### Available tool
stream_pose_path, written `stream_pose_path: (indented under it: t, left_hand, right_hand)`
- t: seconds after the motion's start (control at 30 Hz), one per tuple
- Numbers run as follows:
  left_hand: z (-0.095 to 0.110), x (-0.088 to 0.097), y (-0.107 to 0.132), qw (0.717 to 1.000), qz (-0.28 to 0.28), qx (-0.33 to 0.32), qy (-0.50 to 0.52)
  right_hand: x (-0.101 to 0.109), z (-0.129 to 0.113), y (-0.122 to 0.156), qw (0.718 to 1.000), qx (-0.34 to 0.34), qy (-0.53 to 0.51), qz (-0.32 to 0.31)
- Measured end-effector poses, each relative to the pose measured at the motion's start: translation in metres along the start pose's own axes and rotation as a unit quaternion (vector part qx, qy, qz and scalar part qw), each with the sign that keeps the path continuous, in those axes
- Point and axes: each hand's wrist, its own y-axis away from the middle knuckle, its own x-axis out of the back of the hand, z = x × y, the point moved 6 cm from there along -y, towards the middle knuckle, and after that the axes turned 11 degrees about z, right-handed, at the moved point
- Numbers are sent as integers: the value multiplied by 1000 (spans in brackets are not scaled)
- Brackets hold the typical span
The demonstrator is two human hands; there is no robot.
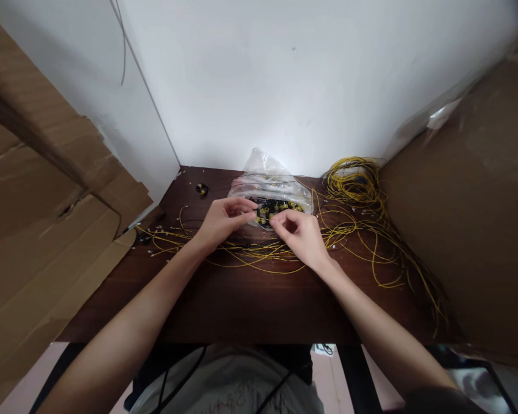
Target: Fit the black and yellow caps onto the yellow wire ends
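My left hand (228, 219) is closed in a pinch, thumb and fingertips brought together over the front of a clear plastic bag (259, 167). What sits between those fingers is too small to make out against the parts behind. Across a small gap, my right hand (300, 231) pinches thumb against forefinger, with a thin yellow wire showing at the fingertips. Small black and yellow parts (280, 206) fill the open mouth of the bag, just behind both hands. Loose yellow wires (267, 253) run across the brown table under my wrists.
A coil of yellow and black wire (351, 178) lies at the back right, its strands trailing forward. One small black and yellow piece (202, 189) rests at the back left. Cardboard (47, 230) stands on the left, a large brown box (466, 201) on the right, a white wall (285, 86) behind.
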Motion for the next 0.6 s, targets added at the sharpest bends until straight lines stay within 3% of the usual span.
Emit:
stream_pose_path:
  t: [0.27, 0.6]
  left_hand:
    - [0, -7, 3, 999, -31, -27, -11]
    - [8, 0, 0, 994, -21, -78, -68]
  right_hand:
    - [-5, -6, 3, 999, 32, -14, -20]
    - [-1, -6, 1, 1000, 20, 4, -5]
